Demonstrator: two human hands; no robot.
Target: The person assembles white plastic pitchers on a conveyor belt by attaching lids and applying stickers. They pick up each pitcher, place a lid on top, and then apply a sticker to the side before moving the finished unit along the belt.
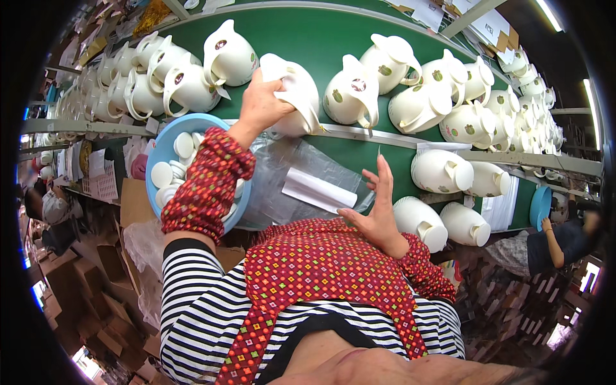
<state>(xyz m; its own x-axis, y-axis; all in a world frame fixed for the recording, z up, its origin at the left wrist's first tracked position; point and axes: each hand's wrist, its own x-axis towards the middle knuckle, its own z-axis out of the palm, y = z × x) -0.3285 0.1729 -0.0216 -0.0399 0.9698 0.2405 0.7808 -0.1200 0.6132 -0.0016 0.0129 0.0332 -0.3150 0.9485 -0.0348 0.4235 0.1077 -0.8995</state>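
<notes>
My left hand [262, 106] is closed on a white ceramic pitcher [300, 80] that stands on the green bench in front of me. Its fingers curl over the pitcher's top near the handle, partly hidden. Right of centre, my right hand [378, 208] is raised with its fingers apart and nothing in it. Between the hands, a folded white paper [319, 190] lies on a clear plastic sheet [269, 170]. Another pitcher [351, 93], with a dark printed motif, stands just right of the held one.
A light blue basin [154, 183] of round white lids [162, 174] sits at my left. Rows of pitchers [186, 86] line the green bench [301, 29] on both sides. Several white jugs [420, 224] stand close by my right arm. Another person [552, 247] works at the far right.
</notes>
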